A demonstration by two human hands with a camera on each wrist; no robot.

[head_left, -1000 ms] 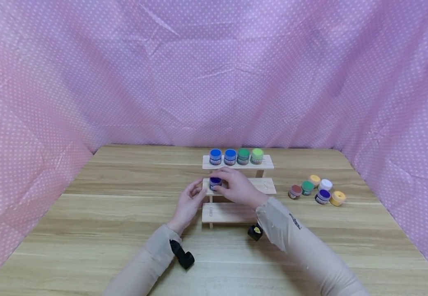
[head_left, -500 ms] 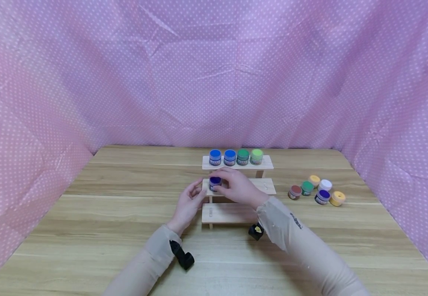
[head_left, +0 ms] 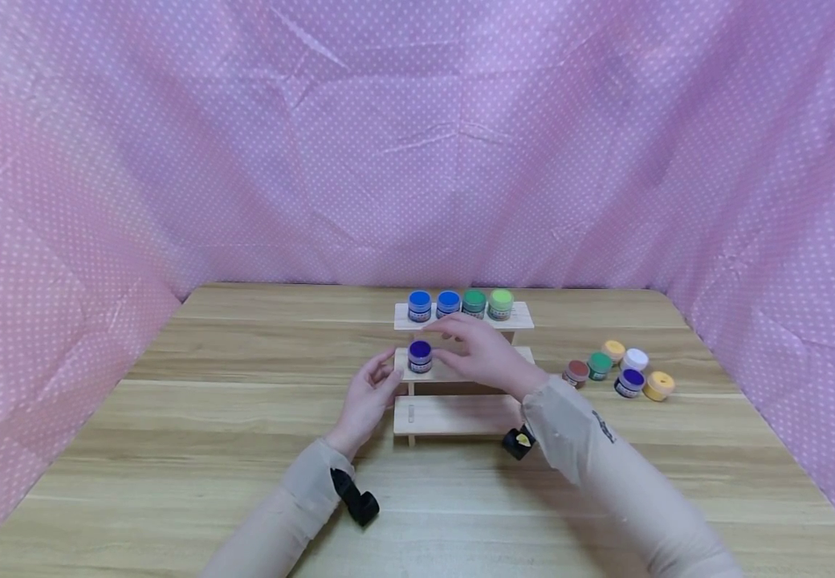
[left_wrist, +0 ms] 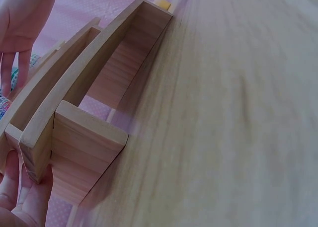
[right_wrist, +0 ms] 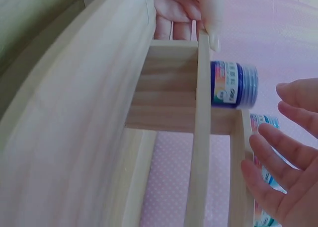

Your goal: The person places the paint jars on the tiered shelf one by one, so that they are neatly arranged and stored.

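Note:
A dark purple-blue paint jar (head_left: 420, 356) stands upright at the left end of the middle tier of a three-tier wooden display stand (head_left: 454, 415). My right hand (head_left: 481, 353) is just to the right of this jar, fingers spread apart; the right wrist view shows a gap between the fingertips and the jar's lid (right_wrist: 250, 86). My left hand (head_left: 368, 400) holds the left end of the middle tier. Its thumb lies against the board's edge in the right wrist view, with the other fingers (right_wrist: 182, 30) partly hidden behind the wood.
Two blue jars (head_left: 420, 306), a green jar (head_left: 474, 302) and a light green jar (head_left: 501, 304) line the top tier. Right of the stand, several more jars sit on the table: brown (head_left: 575, 372), green (head_left: 600, 366), white (head_left: 634, 360), purple (head_left: 630, 384) and yellow-orange (head_left: 659, 386).
My right hand has let go of the purple-blue jar and moved a little right and up. The jar stays on the middle tier, and my left hand has not moved.

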